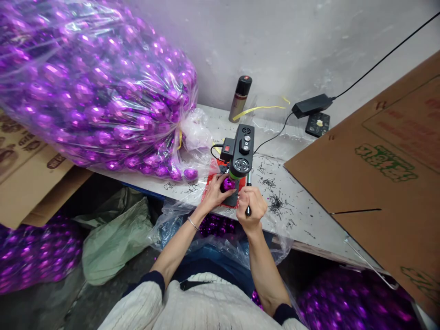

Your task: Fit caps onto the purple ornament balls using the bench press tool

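My left hand [216, 191] is closed around a shiny purple bauble [228, 184], holding it under the head of a small black bench press machine [242, 151]. The bauble's top meets the underside of the machine's head. My right hand [252, 206] is wrapped round the black-ended lever handle [248, 211] at the machine's right side. Beneath the bauble lie the machine's dark base plate [232, 200] and a red sheet [208, 189] that shows around its edges.
A large clear bag of purple baubles [103, 91] fills the left of the table [275, 165]. One loose bauble [190, 173] lies beside it. Behind stands a spray can [239, 99], with a power adapter [311, 106] to its right. Black scraps [275, 202] litter the tabletop near a cardboard box [385, 160].
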A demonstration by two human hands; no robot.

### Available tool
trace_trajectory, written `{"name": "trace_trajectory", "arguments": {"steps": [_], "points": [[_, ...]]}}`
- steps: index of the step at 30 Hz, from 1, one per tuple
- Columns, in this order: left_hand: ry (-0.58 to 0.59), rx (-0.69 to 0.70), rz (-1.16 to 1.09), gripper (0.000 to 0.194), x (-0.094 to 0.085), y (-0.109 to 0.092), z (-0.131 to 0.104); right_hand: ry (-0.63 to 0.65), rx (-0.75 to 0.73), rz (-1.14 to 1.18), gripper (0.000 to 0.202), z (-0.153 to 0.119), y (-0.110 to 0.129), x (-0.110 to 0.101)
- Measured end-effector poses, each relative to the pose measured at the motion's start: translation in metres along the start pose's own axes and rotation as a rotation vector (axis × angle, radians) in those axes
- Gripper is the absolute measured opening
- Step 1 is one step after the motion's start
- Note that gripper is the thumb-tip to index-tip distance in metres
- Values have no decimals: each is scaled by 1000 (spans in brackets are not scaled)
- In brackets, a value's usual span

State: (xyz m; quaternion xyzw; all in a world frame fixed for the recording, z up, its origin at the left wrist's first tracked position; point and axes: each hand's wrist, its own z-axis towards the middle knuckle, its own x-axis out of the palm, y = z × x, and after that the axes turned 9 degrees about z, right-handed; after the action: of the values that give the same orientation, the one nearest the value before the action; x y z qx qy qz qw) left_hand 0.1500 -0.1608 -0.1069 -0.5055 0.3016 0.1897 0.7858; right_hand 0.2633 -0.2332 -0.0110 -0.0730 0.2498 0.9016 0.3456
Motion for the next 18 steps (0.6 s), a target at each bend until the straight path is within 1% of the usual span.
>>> {"name": "trace_trajectory", "arguments": {"steps": [4,8,15,18], "points": [[-15,53,-37,60,2,8,-9,-4,-4,2,19,0,0,0],[-30,82,-30,61,4,14,-11,6,9,4,20,1,1,-1],[-58,85,17,57,7,14,-11,9,-4,16,21,-8,-3,2],[-65,83,23,57,7,13,-12,-33,-47,39,21,-15,-9,7]]}}
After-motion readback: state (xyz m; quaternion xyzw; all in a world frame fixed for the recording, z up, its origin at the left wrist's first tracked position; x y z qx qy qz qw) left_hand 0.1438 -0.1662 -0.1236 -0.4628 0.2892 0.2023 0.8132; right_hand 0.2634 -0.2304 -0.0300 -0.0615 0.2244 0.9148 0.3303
